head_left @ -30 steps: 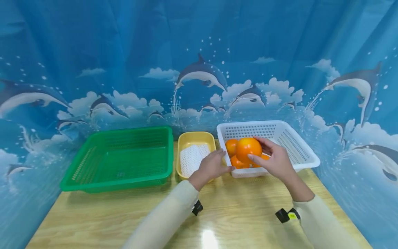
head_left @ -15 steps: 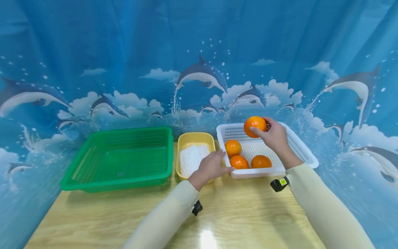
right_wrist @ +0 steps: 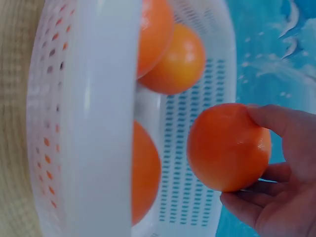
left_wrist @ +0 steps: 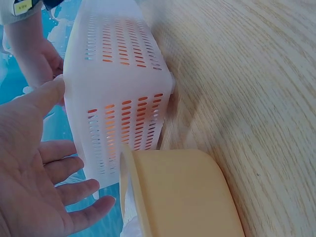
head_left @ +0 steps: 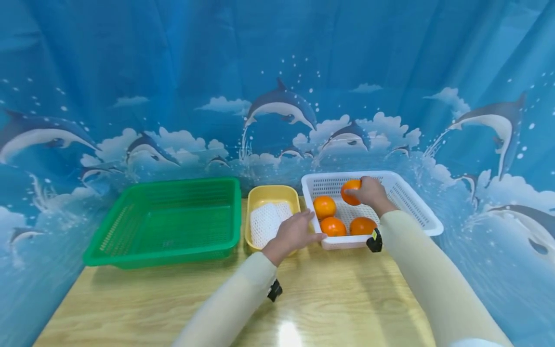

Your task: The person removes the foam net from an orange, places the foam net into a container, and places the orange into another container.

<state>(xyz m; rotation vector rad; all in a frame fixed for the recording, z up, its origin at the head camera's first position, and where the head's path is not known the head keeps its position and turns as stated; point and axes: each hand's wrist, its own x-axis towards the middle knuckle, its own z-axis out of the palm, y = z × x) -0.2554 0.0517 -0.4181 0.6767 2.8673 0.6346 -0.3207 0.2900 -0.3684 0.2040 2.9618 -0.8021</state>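
In the head view, my right hand (head_left: 374, 193) grips an orange (head_left: 350, 193) by its side over the white perforated basket (head_left: 405, 195). The right wrist view shows that orange (right_wrist: 227, 148) between thumb and fingers, in front of the basket's far wall. Three more oranges lie in the basket: one at back left (head_left: 324, 207), one at front left (head_left: 333, 226) and one at the front (head_left: 362, 226). My left hand (head_left: 295, 232) is at the basket's left front corner; in the left wrist view its thumb touches the rim and its fingers are spread loosely.
Left of the white basket stands a small yellow bin (head_left: 272, 189) with white foam nets (head_left: 265, 224) inside. Further left is a large green basket (head_left: 191, 219). All stand on a wooden table (head_left: 329, 299), with a blue dolphin curtain (head_left: 277, 43) behind.
The right hand lifted its orange from the front left group toward the back of the white basket, then lowered it somewhat. The left hand has stayed at the basket's corner.
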